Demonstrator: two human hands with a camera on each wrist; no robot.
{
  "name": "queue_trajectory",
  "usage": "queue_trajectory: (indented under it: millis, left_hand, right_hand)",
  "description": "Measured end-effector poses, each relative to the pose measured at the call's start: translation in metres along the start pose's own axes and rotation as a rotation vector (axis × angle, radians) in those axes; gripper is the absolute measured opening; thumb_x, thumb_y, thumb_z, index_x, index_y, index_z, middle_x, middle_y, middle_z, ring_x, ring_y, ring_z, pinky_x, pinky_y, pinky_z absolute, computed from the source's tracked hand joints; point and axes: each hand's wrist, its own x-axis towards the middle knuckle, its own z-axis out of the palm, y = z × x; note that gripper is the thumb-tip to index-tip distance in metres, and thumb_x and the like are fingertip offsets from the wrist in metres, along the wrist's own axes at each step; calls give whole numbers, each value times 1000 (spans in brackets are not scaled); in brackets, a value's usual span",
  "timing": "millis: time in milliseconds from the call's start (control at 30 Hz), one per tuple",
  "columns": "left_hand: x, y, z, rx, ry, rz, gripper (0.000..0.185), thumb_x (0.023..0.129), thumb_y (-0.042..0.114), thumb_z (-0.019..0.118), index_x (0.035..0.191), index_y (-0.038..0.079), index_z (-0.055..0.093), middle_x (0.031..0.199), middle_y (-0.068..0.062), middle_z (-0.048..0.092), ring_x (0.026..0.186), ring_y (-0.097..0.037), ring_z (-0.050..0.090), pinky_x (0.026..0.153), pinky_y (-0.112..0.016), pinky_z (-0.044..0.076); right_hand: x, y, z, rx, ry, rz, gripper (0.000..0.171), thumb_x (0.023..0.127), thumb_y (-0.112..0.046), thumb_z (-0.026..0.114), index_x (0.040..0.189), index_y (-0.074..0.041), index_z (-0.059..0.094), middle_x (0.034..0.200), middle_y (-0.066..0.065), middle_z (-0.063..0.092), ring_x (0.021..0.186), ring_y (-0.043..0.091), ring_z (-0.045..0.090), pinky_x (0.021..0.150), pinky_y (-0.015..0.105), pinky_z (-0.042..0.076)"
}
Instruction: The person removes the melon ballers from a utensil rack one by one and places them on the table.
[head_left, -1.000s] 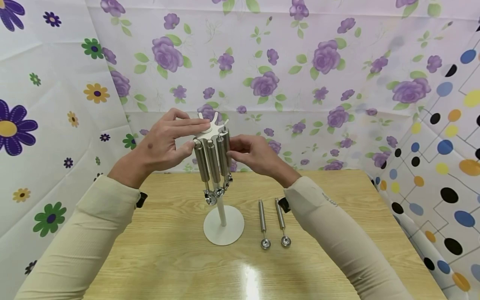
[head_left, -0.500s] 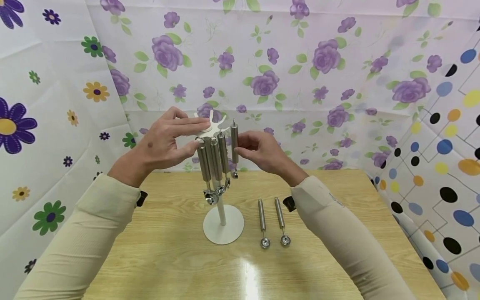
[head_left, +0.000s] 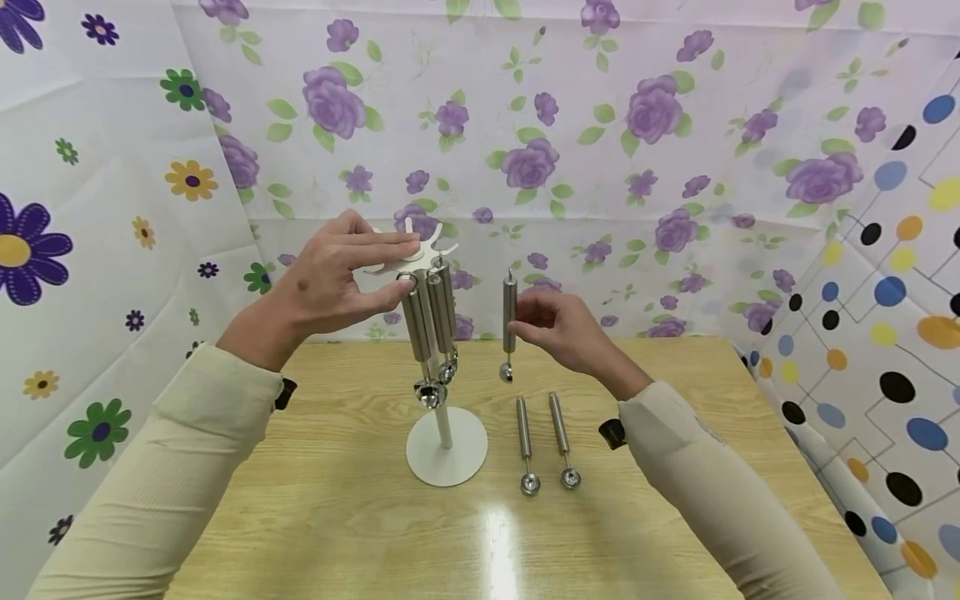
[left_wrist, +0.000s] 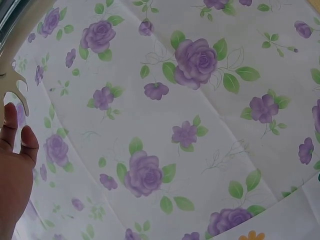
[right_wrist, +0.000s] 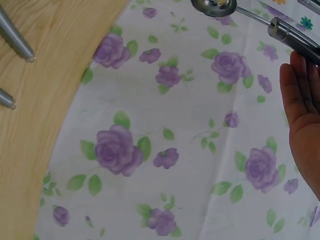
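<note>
head view: left hand (head_left: pixel 330 271), fingers straight, rests atop the rack (head_left: pixel 444 429), thumb by the hung scoops (head_left: pixel 418 329); then the held scoop (head_left: pixel 510 312), upright, clear of the rack, pinched by the right hand (head_left: pixel 564 329); loose scoops (head_left: pixel 524 433) lie on the table (head_left: pixel 337 500).

This is looking like a small booth; what bigger room it is sitting in, I cannot tell. A wooden table (head_left: pixel 337 533) is filling the bottom middle. Creased sheets are hanging around it: a daisy sheet (head_left: pixel 112 242) at left, a purple rose sheet (head_left: pixel 480 150) behind, a dotted sheet (head_left: pixel 892 358) at right.
</note>
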Motion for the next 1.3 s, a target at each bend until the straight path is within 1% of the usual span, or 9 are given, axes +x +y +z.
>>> queue_trajectory:
  millis: [100,233,433,633,767,933,1033,1167,1300]
  left_hand:
    - [1,-1,2,8,25,30,46,86,35,68,117,2,73,120,-10,71,81,-24,42,71,-39,32]
    - [3,-2,3,24,42,57,60,93,53,57,115,1,74,116,-13,72,97,-34,53,87,-53,36]
    - [2,-3,2,-1,9,58,59,95,51,55,119,0,72,121,-14,70,111,-36,62,100,-57,39]
    - [2,-1,2,17,11,56,71,97,63,46,119,1,73,120,-14,70,107,-37,64,99,-58,37]
    - [2,0,2,19,13,44,73,95,65,47,119,1,73,121,-13,70,105,-36,64,96,-59,36]
    - [1,-1,2,9,13,31,71,95,64,47,120,2,72,122,-13,70,102,-33,63,95,-59,35]
    - [0,-2,3,11,17,36,69,96,61,48,120,1,72,122,-14,69,92,-29,61,92,-58,35]
    - [0,-3,4,12,23,41,65,98,57,47,121,1,71,122,-15,69,80,-24,52,87,-55,35]
    - [-1,-4,4,11,24,32,63,98,55,47,122,2,71,123,-15,69,77,-22,49,86,-55,34]
  right_hand:
    - [-9,8,-3,14,0,35,25,96,-16,68,118,-4,70,105,7,71,92,19,67,80,37,54]
    - [-21,18,-6,22,13,73,25,96,-18,68,117,-5,70,104,7,71,92,21,68,81,37,54]
    - [-36,36,-11,13,33,110,22,96,-19,69,114,-7,70,101,6,71,90,23,67,79,37,54]
    - [-50,51,-14,11,36,122,22,96,-19,69,113,-7,71,100,5,71,88,20,68,76,33,54]
    - [-57,58,-16,7,44,135,19,96,-19,69,111,-8,71,99,5,71,86,23,67,74,33,54]
    - [-64,68,-16,-4,51,145,20,96,-19,68,111,-6,71,99,7,70,85,19,67,74,33,54]
    - [-69,75,-17,-4,54,162,21,96,-18,68,112,-4,70,99,8,70,86,19,67,74,35,55]
    - [-76,85,-17,0,63,191,21,96,-17,68,112,-4,70,99,8,70,86,23,67,75,39,55]
    - [-80,92,-16,-5,69,215,20,95,-19,69,110,-5,69,99,7,70,87,26,67,74,37,55]
